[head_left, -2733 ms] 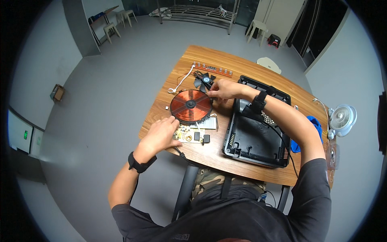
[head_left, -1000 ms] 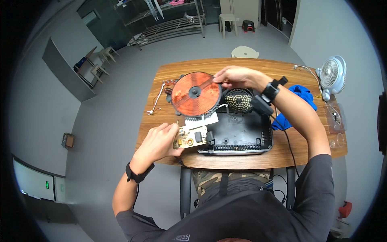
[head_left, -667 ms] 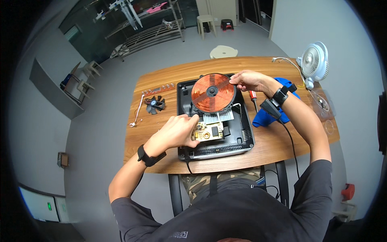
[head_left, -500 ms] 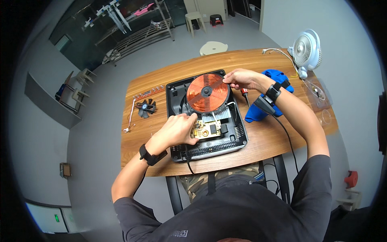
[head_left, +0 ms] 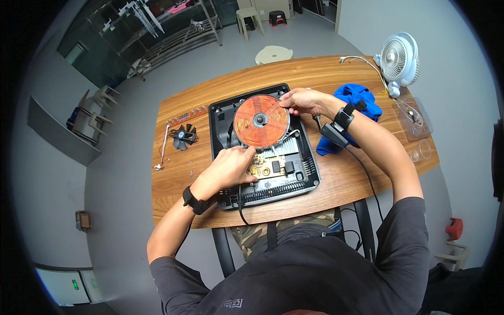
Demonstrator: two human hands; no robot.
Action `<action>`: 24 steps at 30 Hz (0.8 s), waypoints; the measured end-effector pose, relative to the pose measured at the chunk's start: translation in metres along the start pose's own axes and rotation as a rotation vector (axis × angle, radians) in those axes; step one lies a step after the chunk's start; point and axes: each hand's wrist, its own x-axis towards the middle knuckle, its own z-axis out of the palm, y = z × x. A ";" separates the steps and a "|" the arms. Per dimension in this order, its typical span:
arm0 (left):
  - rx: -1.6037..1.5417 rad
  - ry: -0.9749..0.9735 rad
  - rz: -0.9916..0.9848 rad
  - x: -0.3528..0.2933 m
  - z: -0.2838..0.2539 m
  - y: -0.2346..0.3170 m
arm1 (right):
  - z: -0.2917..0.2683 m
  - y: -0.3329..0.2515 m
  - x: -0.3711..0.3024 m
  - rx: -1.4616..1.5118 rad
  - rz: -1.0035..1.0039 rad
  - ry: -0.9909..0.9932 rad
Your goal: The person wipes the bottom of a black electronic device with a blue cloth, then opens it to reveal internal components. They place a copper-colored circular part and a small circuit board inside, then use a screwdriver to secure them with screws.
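An opened induction cooker base (head_left: 216, 157), a black plastic housing, lies on the table in front of me. In its far half sits a round copper coil (head_left: 252, 131) with a dark centre. My right hand (head_left: 303, 102) pinches the coil's far right rim between thumb and fingers. Nearer to me is a yellowish circuit board (head_left: 266, 171) beside a finned metal heat sink (head_left: 272, 152). My left hand (head_left: 231, 167) grips the left end of this board, thumb at its near edge and fingers near the coil; its fingertips are partly hidden.
Left of the housing lie a black fan (head_left: 183, 136) and a narrow control board (head_left: 190, 116) with a white cable. To the right are a blue cloth (head_left: 359, 100), a screwdriver (head_left: 317, 122), a clear plastic tray (head_left: 415, 118) and a pale desk fan (head_left: 397, 60).
My right hand and the coil have shifted slightly toward me relative to the housing, and the coil's face looks flatter. My left hand stays at the board. The whole view has shifted a little.
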 end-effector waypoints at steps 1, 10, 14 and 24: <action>-0.001 0.003 0.001 0.000 0.001 -0.001 | 0.002 0.000 0.001 0.002 0.002 -0.001; 0.006 -0.023 -0.036 0.001 0.002 0.005 | 0.003 0.003 0.003 -0.238 0.003 0.034; -0.003 0.041 0.009 -0.003 0.008 0.006 | 0.009 0.000 0.003 -0.447 0.000 0.102; -0.111 -0.049 0.018 -0.013 -0.010 -0.009 | 0.016 0.000 -0.006 -0.648 -0.106 0.217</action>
